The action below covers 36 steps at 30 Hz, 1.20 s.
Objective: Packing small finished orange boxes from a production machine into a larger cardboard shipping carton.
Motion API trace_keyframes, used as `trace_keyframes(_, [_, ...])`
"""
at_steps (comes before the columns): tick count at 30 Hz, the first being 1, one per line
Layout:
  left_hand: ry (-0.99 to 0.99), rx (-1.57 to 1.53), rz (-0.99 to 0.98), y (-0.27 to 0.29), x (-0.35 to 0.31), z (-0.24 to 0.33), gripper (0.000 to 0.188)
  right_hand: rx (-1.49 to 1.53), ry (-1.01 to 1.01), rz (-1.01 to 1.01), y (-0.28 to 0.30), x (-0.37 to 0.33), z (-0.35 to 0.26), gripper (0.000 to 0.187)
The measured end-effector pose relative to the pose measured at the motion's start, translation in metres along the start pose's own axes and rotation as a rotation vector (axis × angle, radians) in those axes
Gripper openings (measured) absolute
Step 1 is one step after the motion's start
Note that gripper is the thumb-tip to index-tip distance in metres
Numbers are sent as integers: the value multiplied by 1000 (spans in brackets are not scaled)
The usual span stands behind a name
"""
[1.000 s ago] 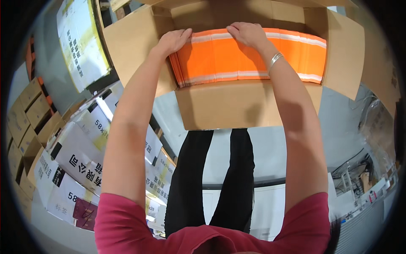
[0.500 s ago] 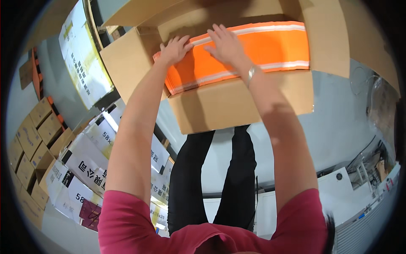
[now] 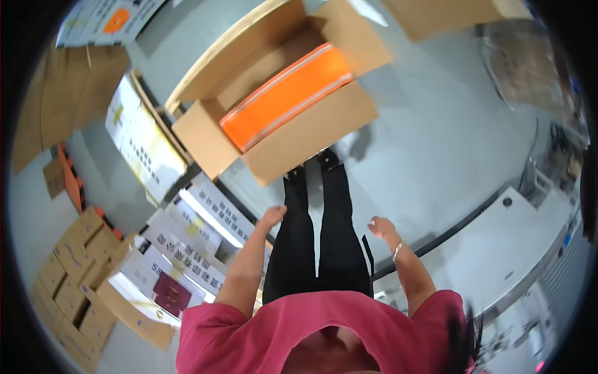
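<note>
While the person's bare left hand (image 3: 274,216) and right hand (image 3: 384,229) hang loosely curled on either side of the black-trousered legs (image 3: 339,218), nothing shows in either, though how tightly they close I cannot tell. Beyond the black shoes (image 3: 329,159), inside an open brown cardboard box (image 3: 311,134), lies a long orange bundle with pale stripes (image 3: 286,96), seemingly flexible, probably weighty as a block, best held at both short ends.
</note>
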<state>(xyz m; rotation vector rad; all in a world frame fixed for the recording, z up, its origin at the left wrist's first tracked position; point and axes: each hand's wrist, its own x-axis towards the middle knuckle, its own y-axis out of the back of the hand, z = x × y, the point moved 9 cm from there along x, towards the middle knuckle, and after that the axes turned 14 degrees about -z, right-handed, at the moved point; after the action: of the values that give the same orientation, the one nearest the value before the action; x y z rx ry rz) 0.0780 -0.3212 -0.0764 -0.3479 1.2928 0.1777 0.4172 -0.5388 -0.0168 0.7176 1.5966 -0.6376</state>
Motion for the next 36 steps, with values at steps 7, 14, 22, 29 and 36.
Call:
trace_keyframes(7, [-55, 502, -204, -64, 0, 68, 55, 636, 98, 251, -130, -6, 5, 57])
trace_keyframes(14, [-451, 1215, -140, -126, -33, 225, 39, 969, 317, 731, -127, -115, -48, 72])
trace_keyframes(22, [-337, 1662, -304, -293, -29, 262, 28, 1407, 146, 1024, -232, -177, 46, 51])
trace_keyframes(29, [-395, 1705, -526, -548, -57, 221, 23, 1698, -26, 1290, -385, -225, 129, 53])
trace_keyframes(36, [-539, 1938, -944, -760, -106, 97, 45, 2034, -284, 1376, -524, -273, 138, 52])
